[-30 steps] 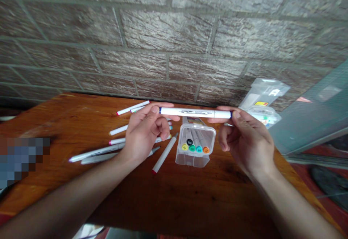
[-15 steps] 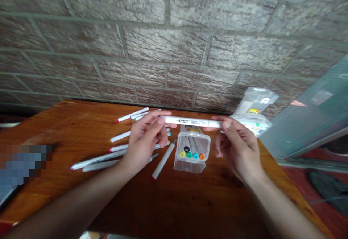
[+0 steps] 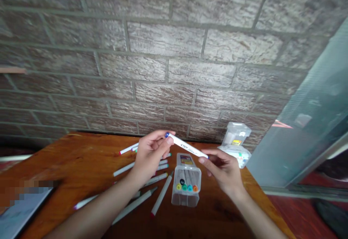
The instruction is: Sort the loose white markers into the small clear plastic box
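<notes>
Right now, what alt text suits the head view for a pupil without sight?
The left hand and right hand hold a white, blue-ended marker aslant over a wooden table. Below is a clear case of markers; loose markers lie to its left, another clear case near the brick wall.

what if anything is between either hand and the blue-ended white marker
Nothing visible: the left hand pinches the marker by its blue end, and the right hand's thumb and fingers are at the other end. The clear case sits lower in view on the table, not in between.
</notes>
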The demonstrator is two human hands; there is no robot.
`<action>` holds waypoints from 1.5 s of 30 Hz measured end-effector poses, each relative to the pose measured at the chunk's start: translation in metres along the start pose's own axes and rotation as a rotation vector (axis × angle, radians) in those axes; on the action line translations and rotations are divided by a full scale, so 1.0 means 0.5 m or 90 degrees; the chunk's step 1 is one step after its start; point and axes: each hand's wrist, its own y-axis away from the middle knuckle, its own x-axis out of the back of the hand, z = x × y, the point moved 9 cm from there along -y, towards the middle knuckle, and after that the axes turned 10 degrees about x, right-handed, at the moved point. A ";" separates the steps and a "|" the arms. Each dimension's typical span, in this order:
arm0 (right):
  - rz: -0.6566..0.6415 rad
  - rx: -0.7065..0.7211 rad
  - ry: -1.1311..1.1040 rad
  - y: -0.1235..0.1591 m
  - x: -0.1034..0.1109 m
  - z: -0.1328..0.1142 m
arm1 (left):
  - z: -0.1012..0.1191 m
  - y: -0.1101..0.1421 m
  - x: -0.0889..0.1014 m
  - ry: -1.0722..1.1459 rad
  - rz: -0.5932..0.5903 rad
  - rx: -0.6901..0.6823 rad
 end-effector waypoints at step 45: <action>-0.301 0.229 0.253 -0.150 -0.079 -0.023 | 0.142 0.007 -0.100 -0.328 -0.069 -0.434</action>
